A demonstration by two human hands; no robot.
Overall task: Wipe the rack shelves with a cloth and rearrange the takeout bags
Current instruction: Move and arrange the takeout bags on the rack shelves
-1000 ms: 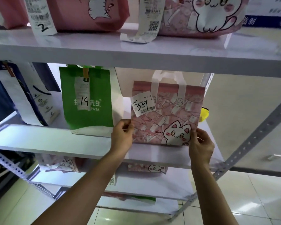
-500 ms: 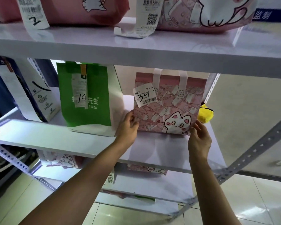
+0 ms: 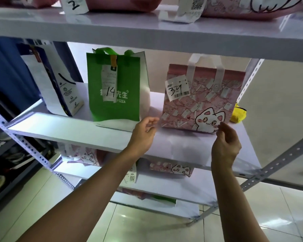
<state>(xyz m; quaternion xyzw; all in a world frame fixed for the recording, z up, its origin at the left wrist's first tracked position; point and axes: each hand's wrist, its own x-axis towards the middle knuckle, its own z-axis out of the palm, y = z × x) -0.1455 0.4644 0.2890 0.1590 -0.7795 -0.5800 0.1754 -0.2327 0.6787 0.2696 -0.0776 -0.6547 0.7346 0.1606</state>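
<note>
Both my hands have let go of the pink cat bag (image 3: 202, 100), now standing upright toward the shelf's (image 3: 87, 131) right end, left hand (image 3: 143, 132) and right hand (image 3: 226, 142) hovering loose-fingered beside its bottom corners to steady it.

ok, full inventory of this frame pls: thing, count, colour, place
pink cat bag: 1, pink with white cat, tag 34, middle shelf right, standing upright
green bag: 1, green, tag 14, middle shelf centre
white and blue bag: 1, middle shelf left, leaning
yellow object: 1, yellow, behind the pink cat bag at the right; cannot tell what it is
upper bags: at least 2, pink, top shelf, cut off by the frame
lower bags: at least 2, pink cat print, shelf below
rack: 1, white shelves, grey perforated posts
left hand: open, by the pink cat bag's lower left corner
right hand: open, by its lower right corner
</note>
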